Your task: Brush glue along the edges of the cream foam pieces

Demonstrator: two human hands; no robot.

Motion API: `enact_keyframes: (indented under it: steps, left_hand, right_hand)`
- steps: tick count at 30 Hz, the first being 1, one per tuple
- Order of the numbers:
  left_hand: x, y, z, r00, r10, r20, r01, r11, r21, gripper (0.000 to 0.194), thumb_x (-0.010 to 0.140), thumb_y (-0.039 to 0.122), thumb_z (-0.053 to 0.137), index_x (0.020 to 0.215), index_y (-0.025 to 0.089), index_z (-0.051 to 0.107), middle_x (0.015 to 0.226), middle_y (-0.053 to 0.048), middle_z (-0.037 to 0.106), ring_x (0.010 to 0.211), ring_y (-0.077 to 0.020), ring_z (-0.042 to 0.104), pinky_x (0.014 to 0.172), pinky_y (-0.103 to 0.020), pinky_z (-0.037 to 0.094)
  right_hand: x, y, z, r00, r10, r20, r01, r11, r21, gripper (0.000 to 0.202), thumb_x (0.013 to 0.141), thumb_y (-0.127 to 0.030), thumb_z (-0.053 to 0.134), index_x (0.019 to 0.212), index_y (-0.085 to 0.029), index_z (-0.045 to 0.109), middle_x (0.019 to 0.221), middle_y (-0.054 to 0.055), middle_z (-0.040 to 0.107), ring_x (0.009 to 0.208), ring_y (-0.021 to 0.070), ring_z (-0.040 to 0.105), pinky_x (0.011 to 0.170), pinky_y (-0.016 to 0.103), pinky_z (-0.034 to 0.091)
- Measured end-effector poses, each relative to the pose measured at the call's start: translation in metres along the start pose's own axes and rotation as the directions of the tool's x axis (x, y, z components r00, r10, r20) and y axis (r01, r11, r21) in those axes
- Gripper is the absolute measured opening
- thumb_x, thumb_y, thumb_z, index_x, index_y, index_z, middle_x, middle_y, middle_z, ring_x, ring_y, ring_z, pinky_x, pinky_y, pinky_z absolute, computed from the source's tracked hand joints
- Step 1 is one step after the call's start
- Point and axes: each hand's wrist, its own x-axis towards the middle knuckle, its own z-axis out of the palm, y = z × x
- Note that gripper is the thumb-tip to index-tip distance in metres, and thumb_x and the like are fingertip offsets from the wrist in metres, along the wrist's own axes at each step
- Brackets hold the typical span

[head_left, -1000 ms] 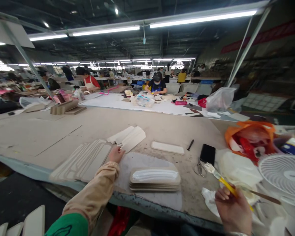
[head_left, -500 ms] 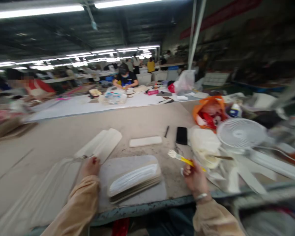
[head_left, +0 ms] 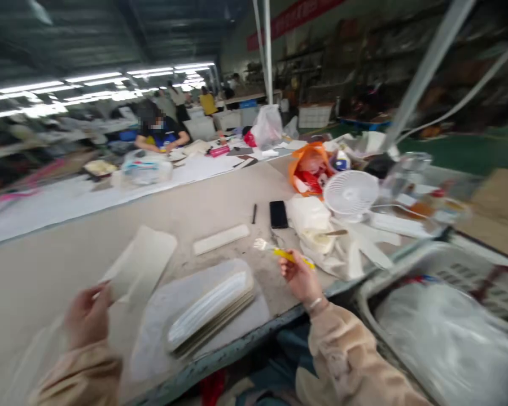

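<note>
My left hand (head_left: 88, 316) pinches the near end of a pale, round-ended panel (head_left: 146, 259) at the left of the table. My right hand (head_left: 298, 275) is closed around the yellow handle of a small brush (head_left: 284, 255), its white, clumped bristles pointing left. Between my hands lies a stack of long, rounded pieces (head_left: 214, 313) with a white top, resting on a light sheet (head_left: 254, 316). Beyond the stack is a single narrow white strip (head_left: 221, 239). Blurred pale pieces (head_left: 38, 349) lie beside my left hand.
A white bag-lined tub (head_left: 317, 234) with a stick in it stands right of a black phone (head_left: 278, 214) and a dark pen (head_left: 254, 213). Behind are a white fan (head_left: 350, 193) and an orange bag (head_left: 300, 163). A crate (head_left: 366, 307) holds clear plastic. Another person (head_left: 163, 135) works across the table.
The view has swung to the right, bringing the crate into sight. My left hand has shifted left and nearer, with the panel's end in its fingers. The brush stays in my right hand.
</note>
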Motion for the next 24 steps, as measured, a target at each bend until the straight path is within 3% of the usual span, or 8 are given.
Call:
enact_keyframes:
  steps: [2, 5, 9, 11, 15, 18, 20, 24]
  left_hand:
    - [-0.002, 0.000, -0.036, 0.999, 0.004, -0.049, -0.008, 0.996, -0.087, 0.045, 0.066, 0.060, 0.073, 0.079, 0.021, 0.056, 0.064, 0.006, 0.059, 0.059, -0.0130, 0.055, 0.056, -0.027, 0.053]
    - [-0.021, 0.016, -0.053, 0.999, 0.037, 0.010, -0.034, 0.981, -0.192, 0.042, 0.066, 0.056, 0.073, 0.083, 0.020, 0.056, 0.067, 0.004, 0.059, 0.061, -0.0126, 0.055, 0.057, -0.026, 0.052]
    - [-0.065, 0.045, -0.040, 0.988, 0.044, 0.149, 0.012, 0.935, -0.354, 0.033, 0.072, 0.047, 0.072, 0.082, 0.021, 0.054, 0.068, 0.003, 0.056, 0.057, -0.0110, 0.052, 0.050, -0.022, 0.047]
    - [-0.083, 0.050, -0.035, 0.977, 0.012, 0.212, 0.070, 0.924, -0.376, 0.033, 0.072, 0.046, 0.072, 0.081, 0.021, 0.053, 0.065, 0.004, 0.054, 0.055, -0.0106, 0.050, 0.048, -0.021, 0.044]
    - [-0.101, 0.038, -0.026, 0.936, -0.041, 0.349, 0.171, 0.921, -0.350, 0.030, 0.075, 0.044, 0.071, 0.080, 0.019, 0.055, 0.060, 0.005, 0.051, 0.052, -0.0089, 0.046, 0.046, -0.019, 0.039]
    - [-0.105, 0.028, -0.019, 0.910, -0.081, 0.406, 0.211, 0.934, -0.287, 0.027, 0.077, 0.043, 0.068, 0.079, 0.018, 0.057, 0.054, 0.006, 0.048, 0.049, -0.0083, 0.043, 0.045, -0.018, 0.035]
    - [-0.106, 0.026, -0.016, 0.899, -0.114, 0.422, 0.223, 0.950, -0.218, 0.027, 0.077, 0.043, 0.067, 0.079, 0.017, 0.058, 0.053, 0.006, 0.047, 0.048, -0.0086, 0.042, 0.045, -0.019, 0.034]
    - [-0.105, 0.019, -0.013, 0.910, -0.135, 0.393, 0.171, 0.984, -0.058, 0.026, 0.073, 0.043, 0.067, 0.075, 0.017, 0.063, 0.057, 0.003, 0.055, 0.053, -0.0108, 0.049, 0.049, -0.021, 0.039]
  right_hand:
    - [0.000, 0.000, -0.006, 0.998, -0.060, 0.021, 0.061, 0.995, -0.073, 0.038, 0.072, -0.053, 0.076, 0.091, -0.025, 0.059, 0.081, 0.001, 0.071, 0.064, 0.0142, 0.062, 0.058, 0.026, 0.050]
    - [0.004, 0.008, -0.004, 0.985, -0.146, 0.088, 0.157, 0.979, -0.132, 0.033, 0.078, -0.050, 0.074, 0.093, -0.026, 0.057, 0.092, 0.005, 0.073, 0.080, 0.0166, 0.067, 0.070, 0.030, 0.053]
    - [-0.008, 0.017, 0.018, 0.959, -0.225, 0.174, 0.267, 0.924, -0.274, 0.030, 0.082, -0.046, 0.070, 0.096, -0.025, 0.055, 0.104, 0.007, 0.071, 0.105, 0.0230, 0.066, 0.088, 0.042, 0.053]
    - [-0.015, 0.020, 0.033, 0.945, -0.230, 0.232, 0.298, 0.897, -0.327, 0.030, 0.083, -0.046, 0.069, 0.099, -0.025, 0.054, 0.113, 0.007, 0.069, 0.114, 0.0245, 0.063, 0.095, 0.045, 0.050]
    - [-0.022, 0.024, 0.061, 0.930, -0.205, 0.306, 0.318, 0.865, -0.387, 0.035, 0.083, -0.045, 0.069, 0.105, -0.026, 0.049, 0.127, 0.007, 0.063, 0.112, 0.0225, 0.063, 0.092, 0.040, 0.053]
    - [-0.022, 0.027, 0.074, 0.922, -0.206, 0.329, 0.344, 0.827, -0.444, 0.036, 0.081, -0.043, 0.071, 0.103, -0.026, 0.048, 0.126, 0.008, 0.063, 0.105, 0.0218, 0.065, 0.081, 0.035, 0.055]
    - [-0.021, 0.030, 0.077, 0.905, -0.249, 0.346, 0.397, 0.786, -0.473, 0.035, 0.080, -0.041, 0.072, 0.098, -0.026, 0.046, 0.120, 0.008, 0.067, 0.105, 0.0220, 0.065, 0.084, 0.036, 0.053]
    - [-0.015, 0.037, 0.076, 0.862, -0.325, 0.390, 0.506, 0.604, -0.616, 0.035, 0.079, -0.044, 0.072, 0.094, -0.025, 0.047, 0.105, 0.007, 0.072, 0.104, 0.0244, 0.066, 0.092, 0.041, 0.049]
